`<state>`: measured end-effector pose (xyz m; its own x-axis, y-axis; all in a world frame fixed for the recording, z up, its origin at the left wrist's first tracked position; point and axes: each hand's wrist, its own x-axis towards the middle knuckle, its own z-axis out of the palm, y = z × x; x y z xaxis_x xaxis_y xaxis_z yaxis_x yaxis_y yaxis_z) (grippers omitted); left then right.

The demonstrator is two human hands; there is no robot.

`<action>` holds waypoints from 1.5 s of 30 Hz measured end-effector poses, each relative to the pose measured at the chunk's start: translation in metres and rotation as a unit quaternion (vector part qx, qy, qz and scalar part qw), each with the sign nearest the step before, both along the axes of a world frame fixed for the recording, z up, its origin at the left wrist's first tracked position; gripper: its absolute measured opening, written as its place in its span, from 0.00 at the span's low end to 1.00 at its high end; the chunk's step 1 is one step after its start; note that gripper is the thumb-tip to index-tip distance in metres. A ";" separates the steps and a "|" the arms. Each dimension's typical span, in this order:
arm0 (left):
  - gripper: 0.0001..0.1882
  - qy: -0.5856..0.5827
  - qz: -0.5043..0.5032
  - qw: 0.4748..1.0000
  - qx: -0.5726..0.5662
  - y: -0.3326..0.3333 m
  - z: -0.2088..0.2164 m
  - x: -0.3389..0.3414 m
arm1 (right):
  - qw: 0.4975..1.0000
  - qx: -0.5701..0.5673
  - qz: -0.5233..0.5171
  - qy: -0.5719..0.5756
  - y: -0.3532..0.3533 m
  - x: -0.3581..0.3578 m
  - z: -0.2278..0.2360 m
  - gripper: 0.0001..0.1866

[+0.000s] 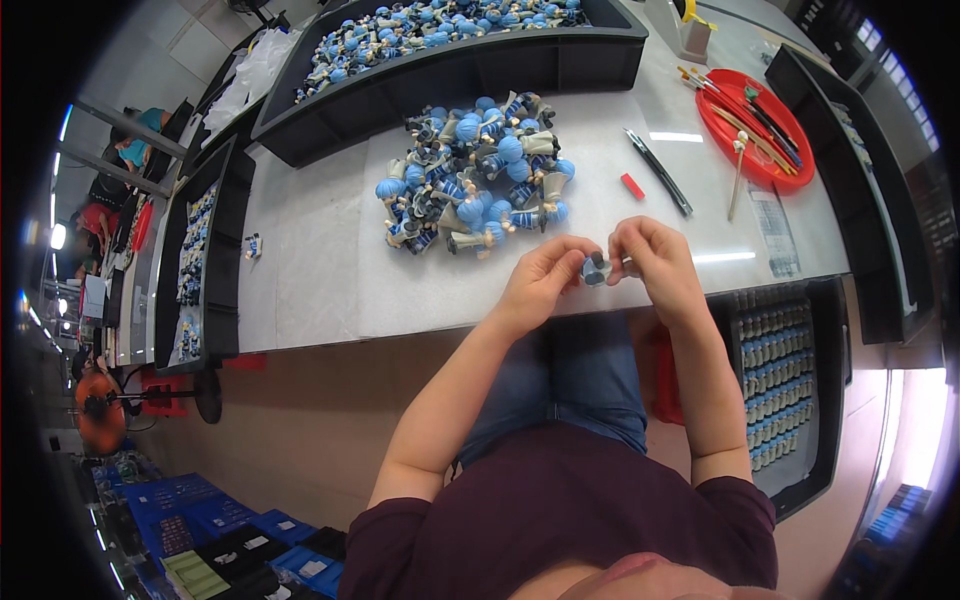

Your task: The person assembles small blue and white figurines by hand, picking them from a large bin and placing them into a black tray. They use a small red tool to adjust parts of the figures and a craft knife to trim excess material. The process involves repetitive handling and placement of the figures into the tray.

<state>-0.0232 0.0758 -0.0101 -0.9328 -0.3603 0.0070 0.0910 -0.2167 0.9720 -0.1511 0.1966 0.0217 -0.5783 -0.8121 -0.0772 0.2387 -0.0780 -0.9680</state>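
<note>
Just over the table's near edge, I hold a small figurine [594,268] with dark feet and a pale blue-grey part showing. My left hand [549,277] is closed, thumb and fingers pinching its left side. My right hand [652,262] is closed too, its fingertips at the figurine's right side. Fingers hide much of the figurine. To the left and farther back lies a loose heap of figurines [470,175] with light blue hair, striped blue clothing and grey parts.
Behind the heap stands a black bin [480,75] full of figurines. A black pen [660,172] and small red block [632,186] lie right of it, near a red dish [790,170] with brushes. Black trays flank the table; another tray [835,400] with rows of figurines sits lower right.
</note>
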 end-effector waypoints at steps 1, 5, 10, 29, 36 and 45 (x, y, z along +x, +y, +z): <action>0.12 0.001 -0.002 1.000 -0.003 -0.001 -0.004 0.000 | 1.000 0.006 -0.008 -0.004 0.000 -0.003 -0.001 0.10; 0.13 0.001 -0.011 1.000 -0.003 -0.002 -0.006 0.001 | 0.983 -0.037 -0.087 0.156 0.005 0.002 0.005 0.12; 0.12 0.010 -0.009 0.999 -0.033 -0.001 -0.006 0.000 | 0.963 -0.023 -0.066 0.259 0.006 0.018 0.022 0.17; 0.18 -0.013 0.070 0.996 -0.053 0.011 -0.008 -0.006 | 0.739 0.234 -0.202 0.599 -0.050 -0.118 -0.020 0.13; 0.18 0.021 0.080 0.991 -0.105 0.014 -0.010 -0.007 | 0.727 0.173 -0.215 0.628 -0.038 -0.114 -0.019 0.12; 0.19 0.022 0.077 0.990 -0.113 0.015 -0.006 -0.005 | 0.846 0.040 -0.076 0.526 0.014 -0.009 0.012 0.09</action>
<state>-0.0280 0.0905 -0.0161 -0.8636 -0.4834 0.1431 0.1490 0.0263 0.9885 -0.1603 0.2106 0.0336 -0.4581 -0.7393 0.4935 -0.7654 0.0457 -0.6420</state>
